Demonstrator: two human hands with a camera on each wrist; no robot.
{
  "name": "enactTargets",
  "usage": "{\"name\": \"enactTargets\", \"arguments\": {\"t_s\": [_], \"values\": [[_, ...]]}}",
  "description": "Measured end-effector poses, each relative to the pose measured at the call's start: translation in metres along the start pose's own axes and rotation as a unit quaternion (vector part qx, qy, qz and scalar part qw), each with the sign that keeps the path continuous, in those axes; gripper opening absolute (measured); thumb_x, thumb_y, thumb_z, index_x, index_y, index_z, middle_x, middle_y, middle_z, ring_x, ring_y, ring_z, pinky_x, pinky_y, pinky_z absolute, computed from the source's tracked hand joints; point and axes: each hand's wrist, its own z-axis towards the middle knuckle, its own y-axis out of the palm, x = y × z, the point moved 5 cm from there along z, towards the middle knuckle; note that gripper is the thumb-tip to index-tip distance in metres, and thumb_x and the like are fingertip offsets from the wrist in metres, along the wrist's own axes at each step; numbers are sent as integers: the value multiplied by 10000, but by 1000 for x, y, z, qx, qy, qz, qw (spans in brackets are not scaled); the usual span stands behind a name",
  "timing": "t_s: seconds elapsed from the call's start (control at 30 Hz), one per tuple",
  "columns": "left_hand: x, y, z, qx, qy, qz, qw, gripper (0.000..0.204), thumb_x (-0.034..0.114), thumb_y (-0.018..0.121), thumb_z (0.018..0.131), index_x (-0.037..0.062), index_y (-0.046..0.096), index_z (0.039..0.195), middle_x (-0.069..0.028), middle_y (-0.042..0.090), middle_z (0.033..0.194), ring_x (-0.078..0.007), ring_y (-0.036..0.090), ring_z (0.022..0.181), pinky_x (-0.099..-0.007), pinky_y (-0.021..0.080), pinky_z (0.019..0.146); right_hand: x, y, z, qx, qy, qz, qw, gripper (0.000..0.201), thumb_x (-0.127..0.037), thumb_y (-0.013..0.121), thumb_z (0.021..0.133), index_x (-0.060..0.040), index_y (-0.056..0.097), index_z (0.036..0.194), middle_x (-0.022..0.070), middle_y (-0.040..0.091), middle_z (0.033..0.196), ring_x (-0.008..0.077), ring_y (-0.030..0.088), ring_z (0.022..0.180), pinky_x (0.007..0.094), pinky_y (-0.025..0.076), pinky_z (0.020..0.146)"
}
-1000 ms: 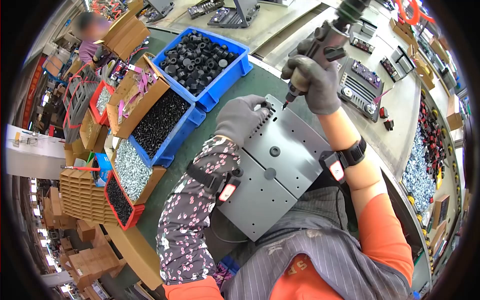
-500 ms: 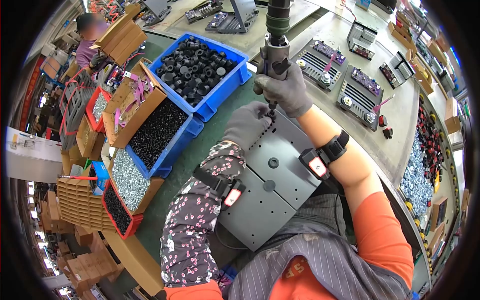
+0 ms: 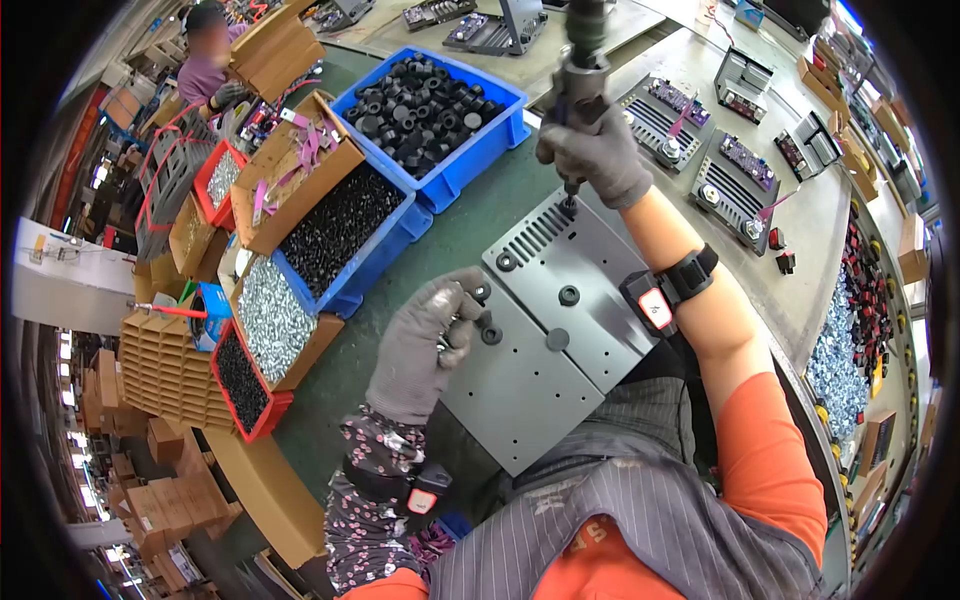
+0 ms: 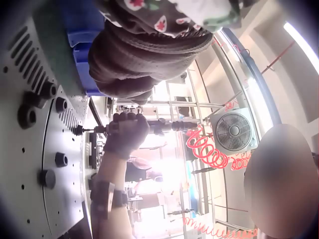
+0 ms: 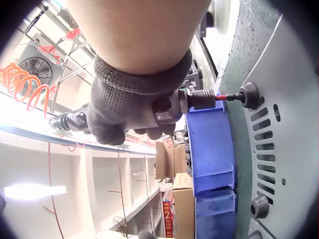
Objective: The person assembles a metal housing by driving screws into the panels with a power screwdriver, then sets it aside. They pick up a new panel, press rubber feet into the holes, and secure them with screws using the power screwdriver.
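My gloved right hand [image 3: 597,160] grips a power screwdriver [image 3: 583,85] held upright. Its bit stands in a black rubber foot [image 5: 250,95] at the slotted corner of a grey metal plate [image 3: 520,405]. My gloved left hand [image 3: 425,345] is over the plate's left edge, fingers curled, with small shiny metal pieces showing between them; their exact kind I cannot tell. Right by its fingertips is one rubber foot [image 3: 482,291], with another rubber foot [image 3: 490,335] just below. More feet sit beside the slots and mid-plate, near a flat dark disc [image 3: 557,340].
Left of the plate stand a blue bin [image 3: 455,185] of black rubber feet, a blue bin [image 3: 350,295] of small black parts, and a box [image 3: 310,355] of silver screws. Slotted units with circuit boards [image 3: 735,190] lie on the right-hand bench. Another person works at upper left.
The left hand has drawn back from the slotted corner toward the plate's left edge, uncovering the slots and feet. The screwdriver has swung upright, its bit now on the corner foot.
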Motion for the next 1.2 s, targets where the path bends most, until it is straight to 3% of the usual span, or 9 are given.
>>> {"name": "enactTargets", "arguments": {"t_s": [0.1, 0.33, 0.9, 1.0, 1.03, 1.07, 1.1, 1.17, 1.2], "values": [[-32, -1, -13, 18, -3, -3, 1000, 291, 240, 495, 954, -18, 584, 1057, 14, 508, 740, -27, 415, 571, -152, 313, 438, -49, 23, -24, 25, -49, 86, 995, 303, -39, 617, 741, 14, 480, 1006, 105, 576, 705, 177, 577, 544, 261, 457, 459], [-86, 50, -20, -169, -101, -217, 956, 543, 529, 479, 903, 111, 419, 562, 6, 329, 574, -114, 350, 516, -214, 280, 400, -102, 53, -115, -53, -45, 318, 946, 405, -177, 628, 753, -85, 444, 1102, 81, 574, 860, 242, 609, 721, 375, 519, 599], [-103, 100, -37, -264, -192, -269, 906, 586, 527, 390, 944, 150, 242, 520, 19, 238, 505, -100, 257, 413, -202, 261, 395, -118, 22, -160, -53, -68, 353, 932, 408, -224, 670, 731, -112, 458, 1061, 56, 565, 824, 226, 602, 684, 399, 511, 613], [-103, 82, -26, -109, -191, -26, 975, 549, 516, 429, 936, 86, 446, 594, -20, 410, 532, -132, 417, 464, -247, 372, 453, -110, -2, -160, 65, -72, 315, 944, 415, -282, 629, 746, -84, 467, 1072, 68, 557, 818, 230, 591, 669, 390, 514, 603], [-81, 76, -11, -75, -11, 224, 972, 479, 493, 480, 917, 54, 534, 735, -59, 505, 611, -165, 498, 546, -279, 419, 526, -111, -11, -160, 86, -70, 313, 943, 401, -271, 613, 758, -75, 466, 1075, 69, 553, 819, 227, 585, 676, 384, 515, 613], [-57, 77, -3, -33, 173, 452, 875, 459, 470, 530, 898, 21, 622, 875, -98, 601, 690, -198, 579, 629, -312, 466, 598, -110, -22, -160, 100, -65, 294, 948, 392, -271, 599, 770, -71, 465, 1080, 66, 553, 822, 223, 585, 684, 383, 515, 623], [-51, 74, 8, -34, 173, 452, 874, 459, 470, 530, 898, 21, 622, 875, -98, 601, 690, -198, 579, 629, -312, 466, 598, -109, -32, -159, 112, -61, 274, 953, 384, -272, 586, 783, -68, 464, 1085, 63, 554, 826, 220, 585, 692, 382, 514, 632], [-37, 72, 27, 51, 248, 700, 668, 428, 415, 629, 836, 63, 643, 1078, -138, 661, 865, -234, 627, 792, -342, 479, 724, -105, -49, -156, 120, -90, 273, 950, 364, -234, 553, 813, -31, 456, 1098, 74, 551, 831, 226, 595, 699, 382, 516, 644], [-35, 73, 37, 49, 250, 699, 668, 428, 415, 629, 836, 63, 643, 1078, -138, 661, 865, -234, 627, 792, -342, 479, 724, -106, -52, -157, 139, -69, 224, 962, 368, -244, 569, 799, -44, 461, 1089, 61, 540, 826, 199, 568, 705, 362, 484, 658]]}}
